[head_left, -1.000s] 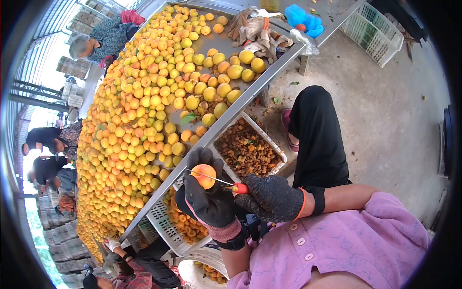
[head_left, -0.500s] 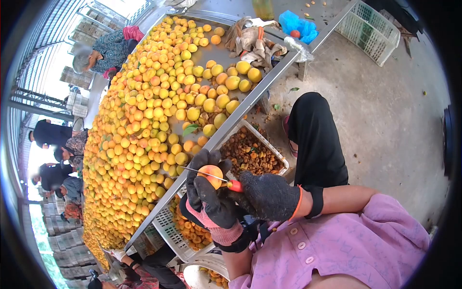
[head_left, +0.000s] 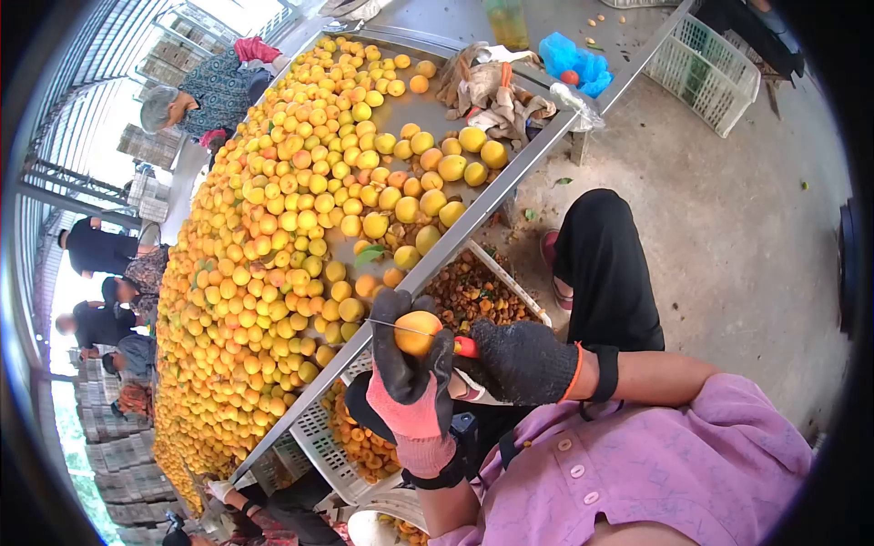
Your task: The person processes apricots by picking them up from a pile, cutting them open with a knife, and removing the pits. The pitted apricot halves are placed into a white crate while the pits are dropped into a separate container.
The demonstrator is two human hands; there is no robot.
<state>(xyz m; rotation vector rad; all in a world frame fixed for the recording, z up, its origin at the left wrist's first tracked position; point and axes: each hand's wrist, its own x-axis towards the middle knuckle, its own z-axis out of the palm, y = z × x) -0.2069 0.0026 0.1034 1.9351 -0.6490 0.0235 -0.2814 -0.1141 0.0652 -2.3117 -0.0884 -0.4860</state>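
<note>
My left hand [head_left: 407,378], in a black and pink glove, holds an orange-yellow apricot [head_left: 416,336] between thumb and fingers. A knife with a red handle [head_left: 466,347] is gripped in my right hand [head_left: 523,362], which wears a dark glove with an orange cuff edge. The thin blade lies across the apricot, its tip reaching past the fruit toward my left fingers. Both hands are close to the metal edge of a table [head_left: 401,118] heaped with apricots [head_left: 273,227]. Below them, a white crate [head_left: 319,446] holds cut apricot halves [head_left: 364,441].
Another crate [head_left: 528,296] beneath the table edge contains brownish pits and scraps [head_left: 478,291]. Cloths [head_left: 496,91] and a blue plastic bag [head_left: 574,62] lie at the table's far end. A pale crate [head_left: 701,77] stands on the floor. Several people work along the opposite side.
The apricot has turned in my left hand, showing a yellower side under the blade. Both hands sit slightly further right in the view, with the knife still held; the whole view has shifted a little.
</note>
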